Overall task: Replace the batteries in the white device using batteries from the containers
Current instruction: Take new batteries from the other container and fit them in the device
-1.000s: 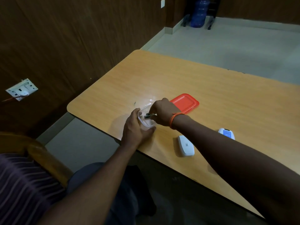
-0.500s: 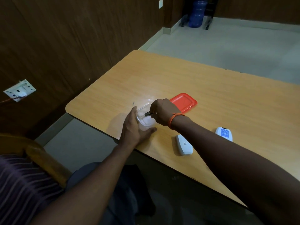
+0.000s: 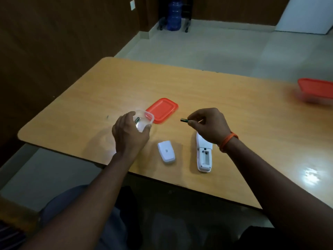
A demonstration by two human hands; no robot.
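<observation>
My left hand (image 3: 130,136) grips a small clear plastic container (image 3: 146,120) near the table's front left; a battery (image 3: 137,120) lies inside it. My right hand (image 3: 209,126) pinches a dark battery (image 3: 184,120) between fingertips, held above the table to the right of the container. The white device (image 3: 204,154) lies face down below my right hand, its battery compartment open and bare. Its white cover (image 3: 166,153) rests on the table to the left of the device.
The container's red lid (image 3: 163,110) lies flat just behind the clear container. A second container with a red lid (image 3: 317,89) stands at the table's far right. The wooden table (image 3: 234,109) ends close in front; a dark wall runs along the left.
My right hand has come out of the clear container holding a battery and moved right, over the device. The camera view has swung right, bringing the second container into view.
</observation>
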